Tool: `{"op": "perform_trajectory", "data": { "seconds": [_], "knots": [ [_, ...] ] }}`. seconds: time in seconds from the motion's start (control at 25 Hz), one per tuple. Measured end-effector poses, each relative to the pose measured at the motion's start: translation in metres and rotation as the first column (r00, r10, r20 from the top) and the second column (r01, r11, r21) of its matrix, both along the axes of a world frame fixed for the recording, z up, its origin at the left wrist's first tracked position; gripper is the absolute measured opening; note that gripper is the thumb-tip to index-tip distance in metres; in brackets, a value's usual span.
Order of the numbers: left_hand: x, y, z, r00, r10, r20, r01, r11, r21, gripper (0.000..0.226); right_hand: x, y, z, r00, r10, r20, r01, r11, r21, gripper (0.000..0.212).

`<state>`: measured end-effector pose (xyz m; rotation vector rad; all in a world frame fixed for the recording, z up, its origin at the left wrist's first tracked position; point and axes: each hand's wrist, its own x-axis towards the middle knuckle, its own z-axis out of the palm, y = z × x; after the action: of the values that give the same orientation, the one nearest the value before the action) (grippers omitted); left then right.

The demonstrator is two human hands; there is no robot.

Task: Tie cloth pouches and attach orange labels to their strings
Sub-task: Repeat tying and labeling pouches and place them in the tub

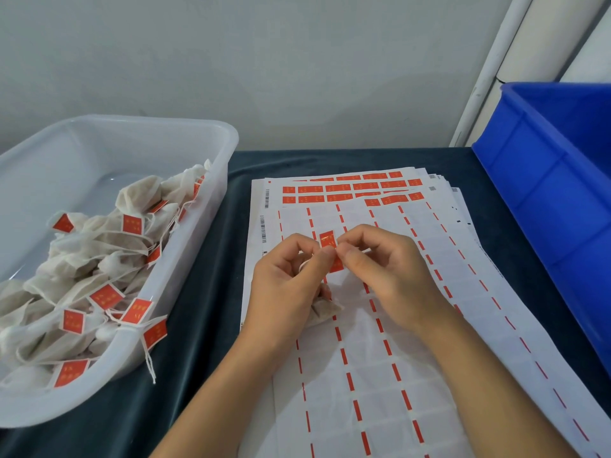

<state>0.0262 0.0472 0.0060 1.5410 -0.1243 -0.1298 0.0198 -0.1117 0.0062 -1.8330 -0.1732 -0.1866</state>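
Labelling step: both hands, left hand [291,276] and right hand [386,269], pinch an orange label [328,241] between their fingertips, the cloth pouch [322,310] tucked under the left palm. Next, I judge, folding it shut over the string [302,266].

Head view, close, downward over the table [205,252]

Obstacles: to our left, a translucent white plastic tub [211,206] heaped with labelled pouches; to our right, a tall blue plastic crate [542,206]. Passage: between them we have dark teal cloth-covered table [205,325], overlaid by flat white label sheets [380,375] offering no hindrance.
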Motion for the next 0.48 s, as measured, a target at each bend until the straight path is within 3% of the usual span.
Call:
{"op": "perform_trajectory", "data": {
  "seconds": [0.24, 0.48],
  "knots": [
    [0.0004, -0.0011, -0.0022, 1.0, -0.005, -0.02, 0.005, 1.0, 0.017, 0.02, -0.001, -0.0029, 0.0006, 0.998, -0.056, 0.033, 0.056, 0.998, -0.013, 0.01],
    [-0.0009, -0.0024, -0.0082, 0.995, 0.056, 0.078, -0.062, 0.995, 0.073, 0.008, -0.0004, -0.0044, -0.0006, 0.988, -0.148, 0.046, 0.149, 0.989, -0.011, 0.011]
  ]
}}
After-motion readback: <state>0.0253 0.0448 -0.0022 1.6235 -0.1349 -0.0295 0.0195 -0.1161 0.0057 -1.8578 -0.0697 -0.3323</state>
